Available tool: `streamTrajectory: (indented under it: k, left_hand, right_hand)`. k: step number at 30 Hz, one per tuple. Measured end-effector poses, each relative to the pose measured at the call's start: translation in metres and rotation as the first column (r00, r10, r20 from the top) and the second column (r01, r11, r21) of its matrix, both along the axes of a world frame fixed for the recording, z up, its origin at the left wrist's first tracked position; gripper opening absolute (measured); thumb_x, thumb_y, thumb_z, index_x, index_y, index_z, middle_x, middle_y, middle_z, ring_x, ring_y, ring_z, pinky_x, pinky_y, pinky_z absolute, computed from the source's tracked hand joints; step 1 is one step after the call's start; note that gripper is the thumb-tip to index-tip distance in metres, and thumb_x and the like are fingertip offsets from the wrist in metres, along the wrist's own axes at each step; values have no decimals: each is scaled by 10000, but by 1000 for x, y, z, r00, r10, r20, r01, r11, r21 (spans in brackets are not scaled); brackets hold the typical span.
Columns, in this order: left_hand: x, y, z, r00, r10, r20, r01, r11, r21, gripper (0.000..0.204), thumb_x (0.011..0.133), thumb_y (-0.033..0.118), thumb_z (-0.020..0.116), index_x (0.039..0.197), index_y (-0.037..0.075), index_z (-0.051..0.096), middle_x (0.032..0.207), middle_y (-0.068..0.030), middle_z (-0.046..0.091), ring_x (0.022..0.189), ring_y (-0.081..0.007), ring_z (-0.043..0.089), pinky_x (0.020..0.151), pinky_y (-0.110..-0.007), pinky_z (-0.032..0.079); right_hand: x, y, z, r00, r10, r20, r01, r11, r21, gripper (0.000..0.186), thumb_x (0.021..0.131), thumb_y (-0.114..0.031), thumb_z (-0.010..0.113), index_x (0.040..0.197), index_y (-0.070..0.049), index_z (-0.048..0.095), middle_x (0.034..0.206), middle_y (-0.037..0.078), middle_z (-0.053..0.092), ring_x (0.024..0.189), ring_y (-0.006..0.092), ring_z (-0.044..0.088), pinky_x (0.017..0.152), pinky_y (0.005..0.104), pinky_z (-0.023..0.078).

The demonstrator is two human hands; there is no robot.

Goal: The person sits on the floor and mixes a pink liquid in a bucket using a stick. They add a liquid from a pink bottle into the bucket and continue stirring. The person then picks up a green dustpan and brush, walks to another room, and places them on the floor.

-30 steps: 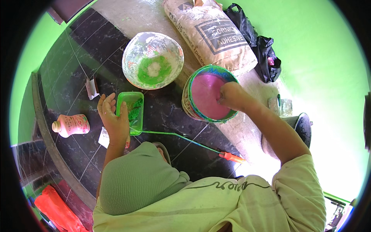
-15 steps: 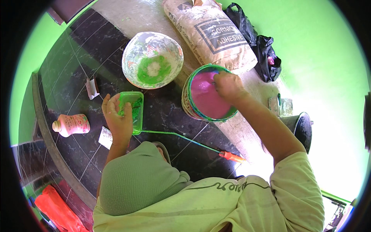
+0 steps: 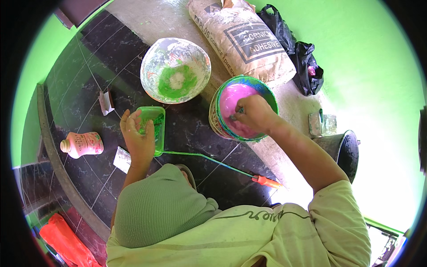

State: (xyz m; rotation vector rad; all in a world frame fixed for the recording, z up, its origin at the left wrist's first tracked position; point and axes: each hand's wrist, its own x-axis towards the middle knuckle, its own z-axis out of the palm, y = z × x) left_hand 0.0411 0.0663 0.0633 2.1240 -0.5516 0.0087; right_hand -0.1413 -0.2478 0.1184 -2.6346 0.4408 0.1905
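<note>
The right grip (image 3: 257,114) is closed on a mostly hidden implement (image 3: 240,109), with the bucket (image 3: 215,118) of pink paint (image 3: 234,94) directly beneath, while the left grip (image 3: 139,137) stands open beside the green plastic tray (image 3: 162,130).

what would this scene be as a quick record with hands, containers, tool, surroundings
left: left hand, open, overlapping green rectangular plastic tray; contact unclear
right: right hand, fingers curled, over pink liquid in round green-rimmed bucket; grip unclear
tool: thin bent green metal rod with orange handle, extending from tray
bowl: round whitish bowl with green residue, beyond tray
bottle: pink capped bottle, lying left of tray
sack: large tan paper sack, beyond bucket
bags: black plastic bags beside sack
</note>
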Motion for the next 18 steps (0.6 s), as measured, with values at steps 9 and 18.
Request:
streamTrajectory:
  k: [9,18]
  left_hand:
    - [-3,1,-1,1000,7,-23,-7,1000,0,418,899,107,702,1284,18,568,1484,-229,383,1131,-302,607,992,-427,496]
    - [0,1,-7,1000,1,-16,-1,1000,0,425,894,100,706,1286,18,562,1482,-229,385,1123,-300,609,982,-419,505]
  right_hand:
    - [3,-26,-13,998,-35,48,51,920,-388,149,837,-212,691,877,-70,710,900,180,717,892,386,698,812,506,547]
    - [-13,-15,12,969,67,-238,-79,996,-41,176,781,-259,743,836,-93,751,939,179,734,866,368,715,826,480,556]
